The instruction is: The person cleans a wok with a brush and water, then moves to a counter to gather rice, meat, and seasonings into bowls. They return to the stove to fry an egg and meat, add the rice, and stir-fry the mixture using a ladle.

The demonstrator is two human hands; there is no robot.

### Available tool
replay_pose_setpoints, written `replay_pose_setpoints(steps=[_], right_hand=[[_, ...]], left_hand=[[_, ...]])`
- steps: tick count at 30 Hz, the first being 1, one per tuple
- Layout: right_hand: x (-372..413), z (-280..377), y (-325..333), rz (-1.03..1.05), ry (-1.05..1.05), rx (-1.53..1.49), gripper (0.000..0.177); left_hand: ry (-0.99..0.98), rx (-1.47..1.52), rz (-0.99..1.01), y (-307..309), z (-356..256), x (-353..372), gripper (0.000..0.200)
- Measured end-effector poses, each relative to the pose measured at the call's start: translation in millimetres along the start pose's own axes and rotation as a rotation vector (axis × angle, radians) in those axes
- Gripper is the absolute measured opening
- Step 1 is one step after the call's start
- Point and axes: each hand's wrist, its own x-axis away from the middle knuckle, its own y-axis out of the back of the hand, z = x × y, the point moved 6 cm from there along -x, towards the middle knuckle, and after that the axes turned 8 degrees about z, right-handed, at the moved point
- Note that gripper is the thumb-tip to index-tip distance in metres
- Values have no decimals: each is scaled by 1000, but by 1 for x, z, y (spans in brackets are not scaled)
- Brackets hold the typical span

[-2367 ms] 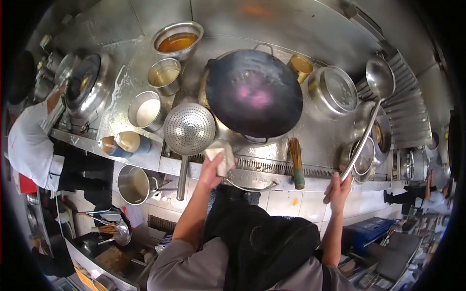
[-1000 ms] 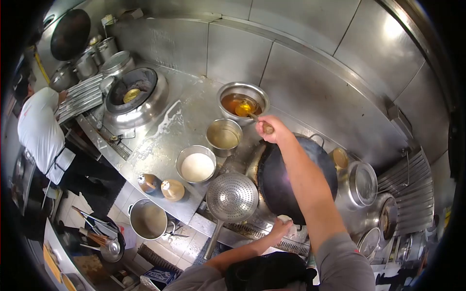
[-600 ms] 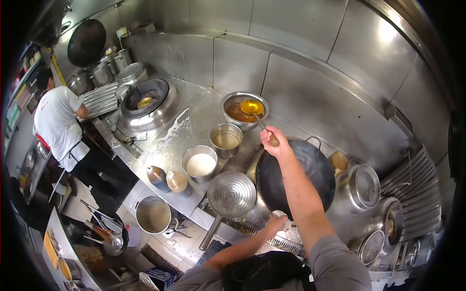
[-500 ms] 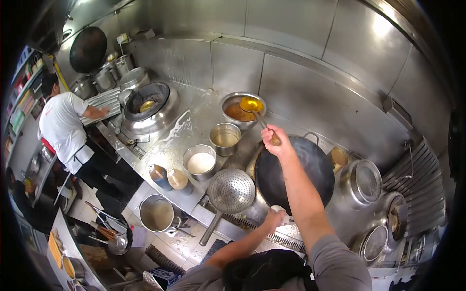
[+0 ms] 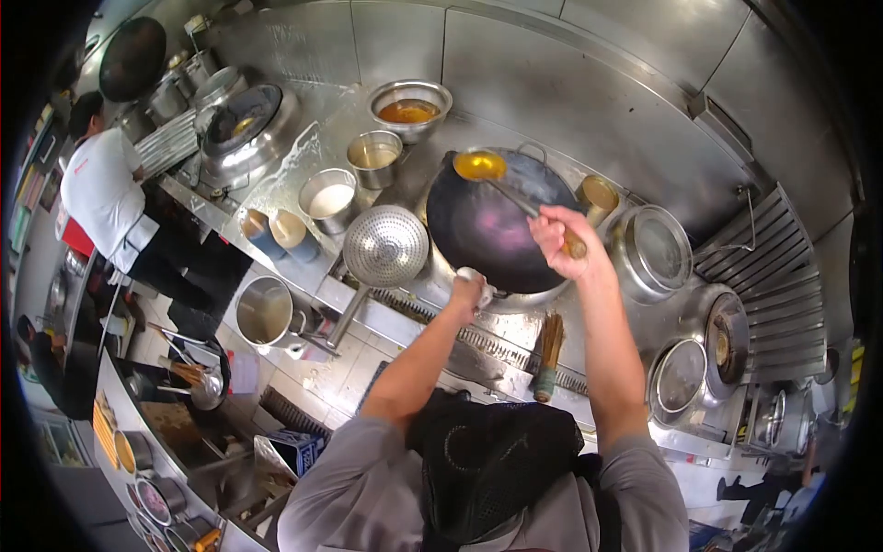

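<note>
- Right hand [image 5: 566,241] grasps ladle [image 5: 480,166], amber-filled, over wok [image 5: 487,225].
- Left hand [image 5: 465,294] clenches cloth [image 5: 482,281] at wok's near rim.
- Steel counter [image 5: 317,124] and wall [image 5: 515,64]; person in white [image 5: 97,193] at counter's left end.

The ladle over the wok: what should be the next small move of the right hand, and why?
Probably tilt the ladle so its amber liquid pours into the wok. The right hand holds the handle, the full bowl hangs at the far rim, the dark wok looks empty, and the left hand grips the near rim through a cloth.
</note>
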Motion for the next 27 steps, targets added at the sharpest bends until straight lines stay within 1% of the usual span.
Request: replay_pose_setpoints(steps=[1,2,3,4,5,7,8,9,10,12,14,16,17,19,20,22,23,24,26,27], right_hand=[[12,-5,12,-53,-13,78,23],[19,-8,30,-88,-17,105,24],[26,-13,45,-128,-28,134,24],[31,-17,58,-164,-37,165,23],[37,-22,70,-166,-45,169,23],[53,-25,95,-259,27,620,20],[64,-26,106,-350,148,765,11],[78,-31,115,-414,196,934,13],[94,-34,123,-475,244,1105,21],[133,-40,126,-662,278,1690,44],[172,-37,159,-776,386,2108,57],[204,-38,183,-957,253,2166,59],[214,-45,189,-945,257,2174,59],[219,-49,179,-920,454,2295,59],[207,-54,168,-913,460,2301,59],[180,-71,149,-947,426,2073,60],[156,-79,134,-906,497,2028,59],[127,-87,113,-910,503,2026,59],[59,-99,69,-643,681,1362,61],[23,-101,47,-586,698,1306,62]], left_hand=[[7,-21,-45,-4,-13,14,19],[8,-8,-50,-1,-10,10,19],[6,0,-10,4,-1,0,20],[-1,7,32,0,-8,5,20],[57,-62,-8,-1,-10,11,23],[47,-63,-12,6,-10,17,25],[36,-71,-11,11,-10,20,27],[19,-24,9,13,-15,35,29],[19,-15,4,19,-20,53,29],[22,157,73,41,-27,86,30],[52,95,139,91,-16,107,34],[59,208,182,121,-24,149,36],[43,235,180,137,-27,168,37],[30,246,165,165,-32,200,39],[40,225,149,181,-32,213,41],[-16,191,179,210,-31,228,42],[17,181,155,225,-29,234,45],[34,83,151,250,-19,232,45],[80,35,136,281,-14,243,46],[80,33,157,302,-7,243,46]])
